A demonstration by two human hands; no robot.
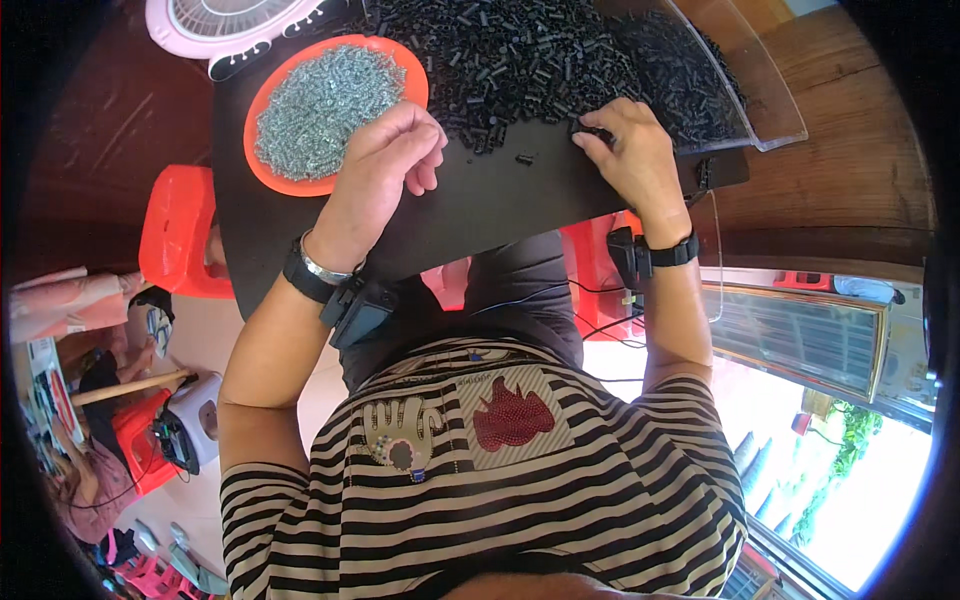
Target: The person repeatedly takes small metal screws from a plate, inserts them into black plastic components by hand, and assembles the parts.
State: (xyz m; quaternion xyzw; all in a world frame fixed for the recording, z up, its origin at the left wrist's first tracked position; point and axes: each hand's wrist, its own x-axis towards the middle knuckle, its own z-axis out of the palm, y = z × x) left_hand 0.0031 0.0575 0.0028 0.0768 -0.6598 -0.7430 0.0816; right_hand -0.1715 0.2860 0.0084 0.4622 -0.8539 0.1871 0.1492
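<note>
My left hand (393,155) hovers at the right edge of an orange dish (420,88), its fingers curled closed; whatever they may hold is hidden. Small silvery metal pieces (318,115), likely springs, are heaped in that dish. At the near edge of a wide pile of small black tubular plastic parts (520,70), my right hand (640,160) pinches a black plastic part (590,130) between thumb and fingers. A single loose black piece (525,158) lies on the dark tabletop (480,205) between both hands.
A clear plastic tray (770,140) borders the pile at the right. At the far left stands a pink fan (225,25). An orange-red stool (178,235) is beside the table's left edge. Dark cables (540,298) run near my lap and right wrist.
</note>
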